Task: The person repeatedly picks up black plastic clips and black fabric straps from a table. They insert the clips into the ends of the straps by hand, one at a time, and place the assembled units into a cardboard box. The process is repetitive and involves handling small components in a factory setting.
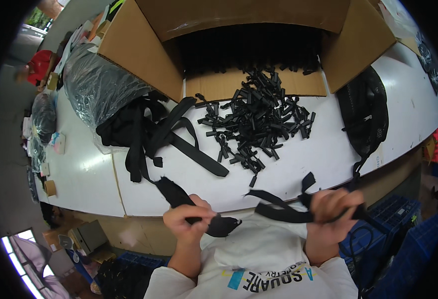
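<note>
Above the table's near edge, my left hand is closed on a black strap, whose short ends stick out on both sides of the fist. My right hand, a little smeared by motion, grips several black straps that fan out toward the left. The two hands are apart. Beyond them lies a heap of small black plastic pieces with cord-like loops. Loose black webbing straps spill over the table left of the heap.
An opened cardboard box on the white table holds more black pieces. Left of it sits a clear plastic bag of black goods, right of it a black mesh bag. Blue crates stand low right. A person in red is far left.
</note>
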Demonstrator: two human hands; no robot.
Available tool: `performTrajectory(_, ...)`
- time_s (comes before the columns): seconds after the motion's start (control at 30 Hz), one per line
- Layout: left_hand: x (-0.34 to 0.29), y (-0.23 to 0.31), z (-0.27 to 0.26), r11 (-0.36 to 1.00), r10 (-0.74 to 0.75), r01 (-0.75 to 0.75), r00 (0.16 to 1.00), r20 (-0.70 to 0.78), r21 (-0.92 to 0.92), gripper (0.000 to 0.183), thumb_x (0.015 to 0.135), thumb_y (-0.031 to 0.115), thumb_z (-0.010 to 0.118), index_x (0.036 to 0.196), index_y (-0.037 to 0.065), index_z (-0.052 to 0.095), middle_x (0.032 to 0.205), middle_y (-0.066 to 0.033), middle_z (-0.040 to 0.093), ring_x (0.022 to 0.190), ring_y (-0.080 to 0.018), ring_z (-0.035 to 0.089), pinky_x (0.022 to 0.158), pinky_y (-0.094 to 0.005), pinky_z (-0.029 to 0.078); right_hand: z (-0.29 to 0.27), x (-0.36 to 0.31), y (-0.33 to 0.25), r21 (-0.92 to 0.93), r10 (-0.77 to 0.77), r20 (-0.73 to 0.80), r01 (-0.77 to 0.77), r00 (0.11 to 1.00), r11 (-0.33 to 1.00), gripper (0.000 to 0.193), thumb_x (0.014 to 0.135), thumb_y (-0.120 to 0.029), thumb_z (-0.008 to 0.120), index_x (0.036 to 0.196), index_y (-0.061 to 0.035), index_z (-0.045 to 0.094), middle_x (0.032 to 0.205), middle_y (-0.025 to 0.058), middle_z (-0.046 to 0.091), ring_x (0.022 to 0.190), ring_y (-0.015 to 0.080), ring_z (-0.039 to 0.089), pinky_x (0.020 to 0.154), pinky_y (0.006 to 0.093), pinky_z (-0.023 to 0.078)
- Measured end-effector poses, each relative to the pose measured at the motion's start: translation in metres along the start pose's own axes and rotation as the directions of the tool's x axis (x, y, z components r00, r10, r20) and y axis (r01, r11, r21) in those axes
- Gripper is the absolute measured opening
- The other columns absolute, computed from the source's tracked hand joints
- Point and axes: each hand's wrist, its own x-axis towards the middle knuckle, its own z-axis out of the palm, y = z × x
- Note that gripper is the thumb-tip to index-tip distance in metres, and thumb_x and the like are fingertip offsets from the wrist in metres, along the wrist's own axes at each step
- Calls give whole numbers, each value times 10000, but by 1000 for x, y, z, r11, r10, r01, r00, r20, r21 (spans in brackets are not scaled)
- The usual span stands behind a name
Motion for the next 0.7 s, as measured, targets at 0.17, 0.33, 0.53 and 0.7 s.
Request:
performTrajectory(0.17,8,18,43,913,134,-317,829,544,258,392,577,341,849,609,41,600,594,-41,527,489,-119,500,452,-230,362,29,16,0,-338,326,692,-110,644,935,116,787,-86,641,746,4,581,587,109,515,436,242,486,416,321,368)
performTrajectory(0.33,-7,-4,35,934,109,-244,889,446,259,418,520,274,882,627,56,542,616,-36,529,508,-162,532,462,-256,404,20,5,9,-416,562,633,-378,532,827,97,837,-85,602,766,-19,590,539,91,510,445,205,499,422,291,357)
performTrajectory(0.53,4,-10,40,891,288,-408,846,448,200,230,641,92,786,714,-2,589,622,-69,559,517,-165,546,453,-259,419,33,-17,5,-198,744,229,-718,628,667,164,895,-105,542,759,-17,568,558,33,544,449,65,471,410,233,337)
performTrajectory(0.7,7,-8,33,947,210,-301,843,495,110,110,659,-12,697,752,-32,641,607,-110,590,514,-159,559,477,-238,444,37,-8,2,-366,511,296,-398,807,841,104,838,-34,572,736,-15,563,530,51,529,416,112,481,412,241,356)
